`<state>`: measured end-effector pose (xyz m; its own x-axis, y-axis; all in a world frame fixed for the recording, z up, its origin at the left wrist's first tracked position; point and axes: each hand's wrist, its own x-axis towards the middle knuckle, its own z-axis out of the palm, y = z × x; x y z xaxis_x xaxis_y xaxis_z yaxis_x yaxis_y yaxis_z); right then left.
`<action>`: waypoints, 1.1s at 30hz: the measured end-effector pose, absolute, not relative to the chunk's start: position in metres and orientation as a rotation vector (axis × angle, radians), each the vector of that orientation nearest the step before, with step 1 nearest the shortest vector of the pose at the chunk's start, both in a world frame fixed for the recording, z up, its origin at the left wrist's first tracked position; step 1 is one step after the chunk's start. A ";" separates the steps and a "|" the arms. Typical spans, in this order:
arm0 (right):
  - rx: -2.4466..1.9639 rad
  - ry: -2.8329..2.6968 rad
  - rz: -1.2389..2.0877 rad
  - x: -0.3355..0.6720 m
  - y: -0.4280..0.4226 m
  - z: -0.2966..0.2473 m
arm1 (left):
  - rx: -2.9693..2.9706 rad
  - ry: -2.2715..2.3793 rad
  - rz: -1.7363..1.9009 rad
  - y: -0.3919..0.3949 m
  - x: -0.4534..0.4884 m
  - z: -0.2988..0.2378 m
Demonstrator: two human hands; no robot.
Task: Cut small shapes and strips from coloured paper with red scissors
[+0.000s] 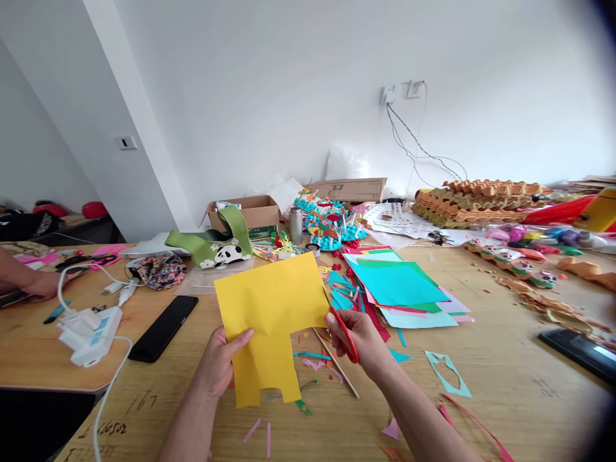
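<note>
Left hand (219,362): grasping the lower left of a yellow paper sheet (269,308), thumb across its face.

Right hand (359,340): clenched around red-handled scissors (347,337), which rise to the sheet's right edge; whether the blades bite the paper cannot be told.

Yellow sheet: held up between both hands, above the tabletop (481,366) and directly ahead of the wearer. Its long axis runs roughly from far to near, tilted slightly, and neither hand is clearly nearer. Creased, with a stepped outline and two tabs along its lower edge.

Beside it: a stack of teal and pink paper sheets (397,285) to the right, a thin wooden stick (337,362) beneath the right wrist, and paper scraps (312,364) scattered below.

Nearby: a black smartphone (163,327) and a white power strip (91,332) to the left, where a co-worker's hand (41,285) rests at the tabletop's edge.
</note>
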<state>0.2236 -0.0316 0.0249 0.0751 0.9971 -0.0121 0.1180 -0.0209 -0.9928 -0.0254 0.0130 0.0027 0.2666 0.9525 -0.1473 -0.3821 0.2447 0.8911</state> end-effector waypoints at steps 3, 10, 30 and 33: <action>-1.344 -1.217 1.110 0.223 -0.032 0.024 | 0.858 0.841 1.066 0.013 -0.025 0.003; -1.329 -1.200 1.105 0.224 -0.030 0.022 | 0.859 0.844 1.067 0.014 -0.025 0.002; -1.384 -1.193 1.103 0.223 -0.031 0.025 | 0.842 0.831 1.065 0.013 -0.025 0.003; -1.385 -1.198 1.106 0.223 -0.032 0.026 | 0.839 0.843 1.075 0.013 -0.024 0.003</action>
<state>0.2230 -0.0318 0.0259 0.1063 0.9934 -0.0434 0.1224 -0.0564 -0.9909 -0.0244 0.0133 0.0030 0.2504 0.9542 -0.1635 -0.3861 0.2533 0.8870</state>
